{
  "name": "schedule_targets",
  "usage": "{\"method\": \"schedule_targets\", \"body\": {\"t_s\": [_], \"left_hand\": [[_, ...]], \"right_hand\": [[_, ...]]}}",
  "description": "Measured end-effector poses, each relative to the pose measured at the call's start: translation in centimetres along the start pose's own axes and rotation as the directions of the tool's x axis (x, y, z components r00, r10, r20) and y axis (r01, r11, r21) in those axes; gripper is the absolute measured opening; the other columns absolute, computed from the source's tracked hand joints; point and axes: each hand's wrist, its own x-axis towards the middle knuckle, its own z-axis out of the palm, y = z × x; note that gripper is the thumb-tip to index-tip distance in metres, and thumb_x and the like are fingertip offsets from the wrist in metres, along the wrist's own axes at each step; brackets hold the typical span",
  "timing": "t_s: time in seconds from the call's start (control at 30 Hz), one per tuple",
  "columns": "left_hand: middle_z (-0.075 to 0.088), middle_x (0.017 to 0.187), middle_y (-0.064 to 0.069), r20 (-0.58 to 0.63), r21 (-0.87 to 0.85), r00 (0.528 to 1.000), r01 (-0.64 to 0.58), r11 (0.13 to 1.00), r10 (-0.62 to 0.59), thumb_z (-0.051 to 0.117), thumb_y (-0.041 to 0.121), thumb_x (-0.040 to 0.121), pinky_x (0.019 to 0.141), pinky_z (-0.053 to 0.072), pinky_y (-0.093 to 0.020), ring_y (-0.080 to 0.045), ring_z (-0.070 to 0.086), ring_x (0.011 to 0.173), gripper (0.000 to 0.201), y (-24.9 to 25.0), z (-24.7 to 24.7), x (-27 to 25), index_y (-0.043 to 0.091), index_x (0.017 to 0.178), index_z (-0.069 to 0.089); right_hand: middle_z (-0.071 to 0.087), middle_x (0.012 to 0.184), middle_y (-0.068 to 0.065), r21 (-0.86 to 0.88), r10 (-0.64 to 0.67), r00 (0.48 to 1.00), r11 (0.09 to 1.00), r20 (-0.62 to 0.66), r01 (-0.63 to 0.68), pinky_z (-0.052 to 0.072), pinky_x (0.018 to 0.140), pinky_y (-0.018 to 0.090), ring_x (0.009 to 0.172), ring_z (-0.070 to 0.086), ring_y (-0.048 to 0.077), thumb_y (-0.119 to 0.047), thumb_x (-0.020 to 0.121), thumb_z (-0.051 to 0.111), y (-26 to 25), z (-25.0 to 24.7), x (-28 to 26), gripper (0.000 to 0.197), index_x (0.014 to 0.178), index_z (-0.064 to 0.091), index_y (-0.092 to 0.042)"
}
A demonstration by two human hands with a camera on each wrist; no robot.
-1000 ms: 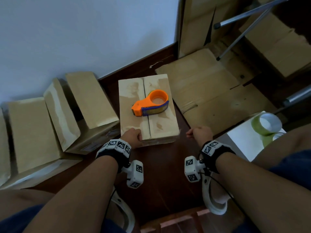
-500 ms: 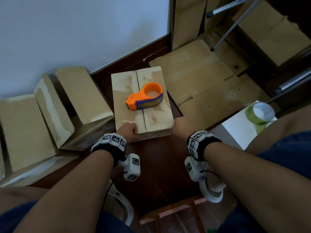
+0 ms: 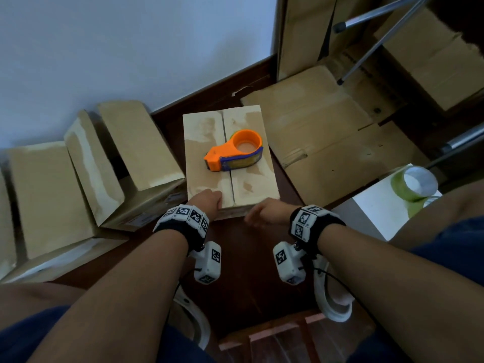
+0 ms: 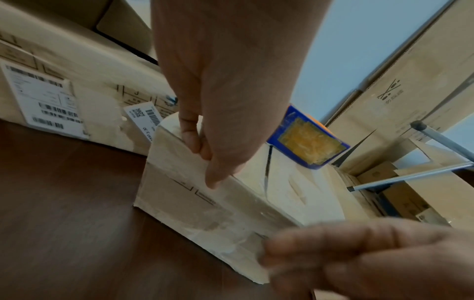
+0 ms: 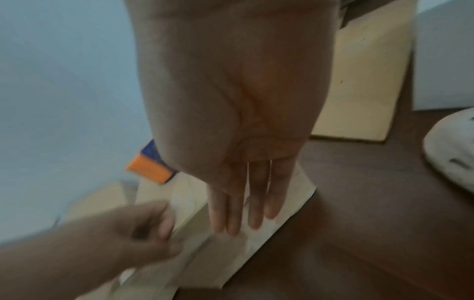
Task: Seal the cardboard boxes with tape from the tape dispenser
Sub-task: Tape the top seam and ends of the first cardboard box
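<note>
A closed cardboard box [image 3: 204,142] lies on the dark floor with an open seam down the middle of its top. An orange and blue tape dispenser [image 3: 234,153] rests on top of it, across the seam. My left hand [image 3: 208,199] grips the box's near top edge left of the seam, fingers curled on top and thumb on the front face [image 4: 205,154]. My right hand [image 3: 264,213] is in front of the box's near face, fingers straight and together [image 5: 243,203], holding nothing. The dispenser [image 4: 305,142] sits just beyond both hands.
Several cardboard boxes [image 3: 78,184] lean together at the left below the wall. Flattened cardboard [image 3: 327,142] covers the floor at the right, with metal stand legs [image 3: 372,45] over it. A green tape roll [image 3: 413,183] sits on a white surface [image 3: 379,210] beside my right knee.
My right hand has swung left from beyond the box's near right corner to its front face and its fingers have straightened. My left hand has kept its grip on the box edge.
</note>
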Motion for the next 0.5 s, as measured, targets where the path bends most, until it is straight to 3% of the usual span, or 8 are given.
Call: {"method": "schedule_targets", "body": {"t_s": [0.07,0.13,0.27,0.5], "left_hand": [[0.055,0.100,-0.013,0.007,0.040,1.000,-0.005,0.999,0.005,0.048,0.014,0.089,0.084,0.046,-0.038,-0.031,0.055,0.093,0.004,0.1,-0.2,0.1,0.016,0.086,0.046],[0.054,0.103,-0.014,0.017,0.075,1.000,-0.005,0.997,0.003,0.048,0.016,0.091,0.087,0.047,-0.042,-0.032,0.055,0.094,0.003,0.1,0.0,0.1,0.013,0.092,0.048],[0.051,0.109,-0.017,0.027,0.087,0.999,-0.019,0.996,0.017,0.046,0.013,0.093,0.089,0.046,-0.046,-0.035,0.054,0.099,0.011,-0.3,0.5,0.2,0.009,0.102,0.049],[0.050,0.113,-0.017,0.056,0.076,0.998,-0.033,0.997,0.029,0.046,0.010,0.092,0.092,0.045,-0.043,-0.034,0.053,0.104,0.019,-0.6,0.4,0.3,0.007,0.111,0.048]], "right_hand": [[0.062,0.125,0.008,-0.155,-0.071,0.997,0.985,0.014,0.072,0.047,0.091,0.030,0.112,0.058,0.022,0.008,0.088,0.037,-1.5,1.4,0.6,0.048,0.121,0.066,-0.012],[0.056,0.134,0.008,-0.240,-0.093,0.995,0.966,0.026,0.097,0.044,0.089,0.028,0.117,0.054,0.024,0.006,0.089,0.038,-2.5,2.3,1.2,0.052,0.130,0.061,-0.016],[0.061,0.130,0.003,-0.198,-0.128,0.984,0.975,-0.127,0.101,0.043,0.101,0.028,0.119,0.054,0.023,0.004,0.087,0.039,-1.9,2.0,2.3,0.049,0.116,0.071,-0.020],[0.071,0.113,0.002,-0.059,-0.095,0.947,0.995,-0.306,0.081,0.045,0.098,0.022,0.113,0.059,0.018,0.004,0.087,0.043,0.1,1.1,2.3,0.042,0.099,0.078,-0.017]]}}
